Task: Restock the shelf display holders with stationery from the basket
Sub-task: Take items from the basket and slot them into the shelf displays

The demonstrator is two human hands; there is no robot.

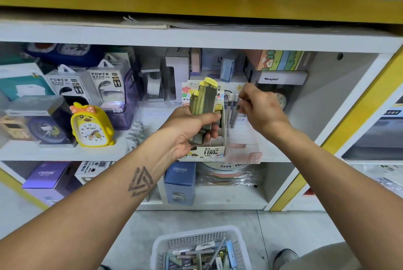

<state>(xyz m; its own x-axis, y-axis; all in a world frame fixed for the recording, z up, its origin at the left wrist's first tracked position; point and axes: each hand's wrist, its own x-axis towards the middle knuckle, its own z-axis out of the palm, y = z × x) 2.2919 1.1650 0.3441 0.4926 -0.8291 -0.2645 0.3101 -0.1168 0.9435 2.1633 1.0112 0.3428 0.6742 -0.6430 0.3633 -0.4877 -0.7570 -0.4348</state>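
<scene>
My left hand (192, 130) grips a bunch of flat yellow-capped lead cases (204, 99), held upright in front of the cardboard display holder (210, 152) on the middle shelf. My right hand (259, 106) has its fingers curled and pinched at the tops of grey pens (232, 108) standing in a clear pink holder (244, 145) just right of the cardboard one. On the floor below sits the white mesh basket (237, 234) with several pens and stationery packs inside.
A yellow duck alarm clock (91, 125), power bank boxes (109, 86) and other clocks fill the shelf's left side. Boxes and a round clock stand behind my right hand. Blue Cruhre boxes (180, 182) occupy the lower shelf. A shoe (285, 256) is beside the basket.
</scene>
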